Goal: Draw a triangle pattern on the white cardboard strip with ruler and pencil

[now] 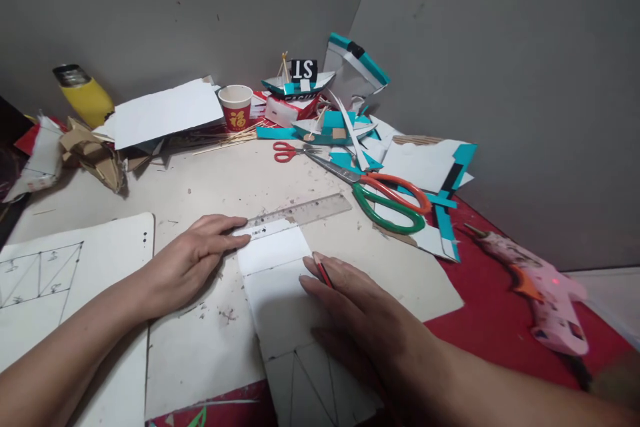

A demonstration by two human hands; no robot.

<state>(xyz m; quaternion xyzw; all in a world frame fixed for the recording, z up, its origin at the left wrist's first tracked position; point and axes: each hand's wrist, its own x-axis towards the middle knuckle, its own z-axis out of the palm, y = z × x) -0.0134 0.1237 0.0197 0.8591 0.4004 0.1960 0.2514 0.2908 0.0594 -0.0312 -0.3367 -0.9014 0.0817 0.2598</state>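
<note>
A strip of white card (281,303) with pencil lines, some slanting at its near end, lies in front of me. Across its far end rests a clear plastic ruler (320,208). My left hand (205,250) is beside the card's far left corner, fingers stretched out and their tips at the ruler's left end and the card's edge. A red pencil (323,272) is held in my right hand (357,300), which rests over the card's right side; its fingers are partly hidden. To the left lies a white sheet (113,267) with a drawn, divided frame and handwritten marks.
Large scissors (390,203) and small red scissors (285,152) lie beyond the ruler. Model boats (300,83), a paper cup (236,107), thin sticks (220,139) and a yellow bottle (87,99) line the back. A pink glue gun (545,287) is at right.
</note>
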